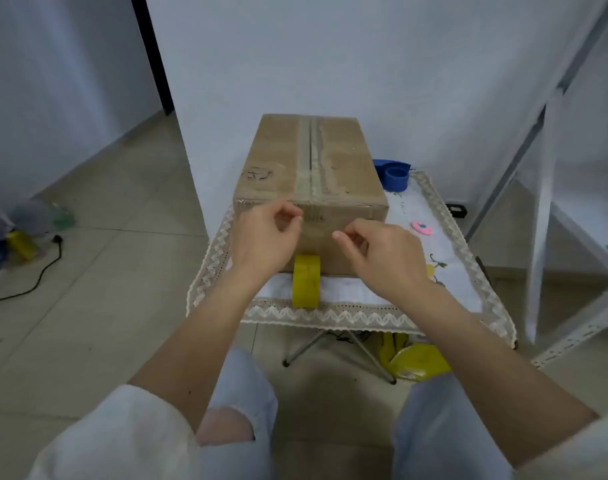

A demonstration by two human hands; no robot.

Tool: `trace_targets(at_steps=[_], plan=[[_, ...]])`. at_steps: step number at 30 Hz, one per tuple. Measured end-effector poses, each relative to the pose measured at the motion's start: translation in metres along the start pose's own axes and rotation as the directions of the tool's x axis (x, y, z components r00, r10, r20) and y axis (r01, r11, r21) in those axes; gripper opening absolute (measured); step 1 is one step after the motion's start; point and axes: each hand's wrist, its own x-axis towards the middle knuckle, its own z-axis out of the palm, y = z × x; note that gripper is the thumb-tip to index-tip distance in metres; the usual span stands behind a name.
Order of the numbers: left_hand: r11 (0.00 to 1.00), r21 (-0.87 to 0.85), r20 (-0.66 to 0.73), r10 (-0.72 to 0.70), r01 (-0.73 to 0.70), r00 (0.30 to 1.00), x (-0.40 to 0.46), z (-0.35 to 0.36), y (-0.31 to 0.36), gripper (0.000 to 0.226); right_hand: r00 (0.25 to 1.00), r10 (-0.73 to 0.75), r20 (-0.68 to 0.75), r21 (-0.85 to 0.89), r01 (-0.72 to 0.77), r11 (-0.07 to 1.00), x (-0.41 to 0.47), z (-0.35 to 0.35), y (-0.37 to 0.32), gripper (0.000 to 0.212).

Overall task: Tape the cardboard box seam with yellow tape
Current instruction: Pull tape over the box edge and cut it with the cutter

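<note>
A brown cardboard box (344,161) stands on a small table with a lace-edged cloth (330,315). Its top seam (310,150) runs away from me and carries old clear tape. A roll of yellow tape (306,285) stands on edge on the cloth, against the box's near face. My left hand (261,240) hovers at the box's near top edge with thumb and forefinger curled together. My right hand (382,258) is a little lower in front of the near face, fingers curled. I see nothing held in either hand.
A blue tape dispenser (394,173) sits right of the box, and a small pink object (422,227) lies on the cloth. A yellow item (418,362) lies under the table. A white metal frame (545,202) stands at the right. A black cable (42,271) and clutter lie on the floor at the left.
</note>
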Motion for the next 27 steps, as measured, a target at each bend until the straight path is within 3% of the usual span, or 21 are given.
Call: trace_targets(at_steps=[7,11,18,27], plan=[[0.957,-0.062,0.096,-0.278,0.285,0.956,-0.016,0.018,-0.036,0.008,0.976,0.156,0.152,0.054,-0.166,0.985,-0.014,0.027,0.004,0.026],[0.894,-0.121,0.125,-0.419,0.432,0.900,-0.016,0.033,-0.047,0.021,0.939,0.255,0.230,0.109,-0.286,0.952,-0.010,0.044,0.008,0.025],[0.845,-0.139,0.132,-0.502,0.517,0.855,-0.011,0.054,-0.052,0.037,0.908,0.321,0.270,0.120,-0.363,0.924,-0.008,0.067,0.015,0.026],[0.794,-0.183,0.141,-0.563,0.580,0.814,-0.007,0.068,-0.047,0.047,0.882,0.422,0.212,0.157,-0.457,0.876,-0.009,0.071,0.032,0.029]])
